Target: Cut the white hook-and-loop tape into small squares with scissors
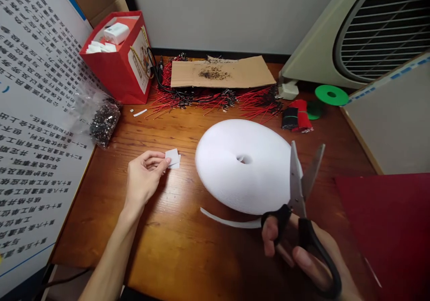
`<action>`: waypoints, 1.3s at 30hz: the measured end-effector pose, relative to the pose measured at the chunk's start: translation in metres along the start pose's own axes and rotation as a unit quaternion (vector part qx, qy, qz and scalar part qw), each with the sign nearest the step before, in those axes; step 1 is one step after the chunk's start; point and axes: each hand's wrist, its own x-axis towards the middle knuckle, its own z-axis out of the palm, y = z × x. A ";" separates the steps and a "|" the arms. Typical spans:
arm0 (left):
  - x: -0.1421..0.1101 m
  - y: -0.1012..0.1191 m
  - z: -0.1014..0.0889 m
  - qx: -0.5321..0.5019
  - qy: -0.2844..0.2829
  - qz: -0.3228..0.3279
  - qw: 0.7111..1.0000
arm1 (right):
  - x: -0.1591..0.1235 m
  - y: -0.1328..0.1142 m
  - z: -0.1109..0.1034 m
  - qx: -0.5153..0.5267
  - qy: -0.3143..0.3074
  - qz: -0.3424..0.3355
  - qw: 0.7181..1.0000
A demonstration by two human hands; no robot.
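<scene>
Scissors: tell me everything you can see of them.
The scissors have bare, metallic-looking blades joined at a pivot, and black, plastic-looking handles with finger loops. They are open, tips pointing away from the person. The right hand holds them, digits through the loops. In view they overlap the right edge of the white roll; whether they touch it is unclear.

The wooden worktop [174, 256] carries a white roll [221, 169] at centre, a red bag [110, 79] upper left and red wires [258, 104] upper middle.
</scene>
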 end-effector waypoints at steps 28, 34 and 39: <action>-0.014 0.023 -0.023 0.019 -0.106 0.007 0.994 | 0.015 -0.024 -0.003 -0.147 0.094 -0.059 0.983; -0.021 0.010 -0.031 0.058 -0.137 0.017 0.989 | 0.034 -0.045 -0.004 -0.447 0.251 0.003 0.859; -0.022 0.005 -0.033 0.046 -0.178 0.006 0.983 | 0.048 -0.050 0.000 -0.491 0.288 0.022 0.822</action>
